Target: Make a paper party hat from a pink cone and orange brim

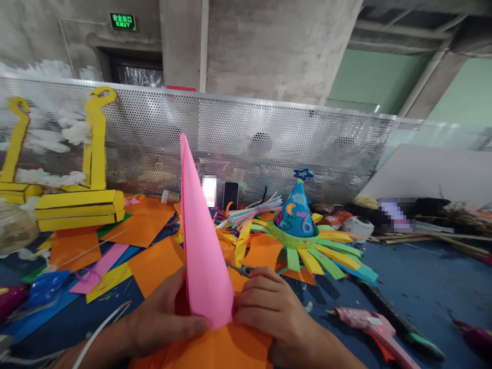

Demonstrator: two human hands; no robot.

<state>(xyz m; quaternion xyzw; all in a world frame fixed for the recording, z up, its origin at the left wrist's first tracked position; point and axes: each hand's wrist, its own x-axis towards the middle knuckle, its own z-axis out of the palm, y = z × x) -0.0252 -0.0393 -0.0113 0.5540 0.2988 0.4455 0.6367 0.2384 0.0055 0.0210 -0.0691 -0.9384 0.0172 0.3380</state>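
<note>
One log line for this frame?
left hand: holds pink paper cone | right hand: pinches cone base | under: orange paper | nearby: glue gun

Only the person's two hands and the lower forearms show, at the bottom edge of the view. The left hand (165, 320) is bare, with broad fingers and a short, plainly trimmed nail on the thumb (200, 324). The left forearm (96, 348) is uncovered as far as the frame reaches. The right hand (269, 307) is bare as well, its back and knuckles in plain sight and its fingers thick; its nails are too small to judge. The right forearm (326, 348) is likewise uncovered, and whether a sleeve begins higher up cannot be told.
</note>
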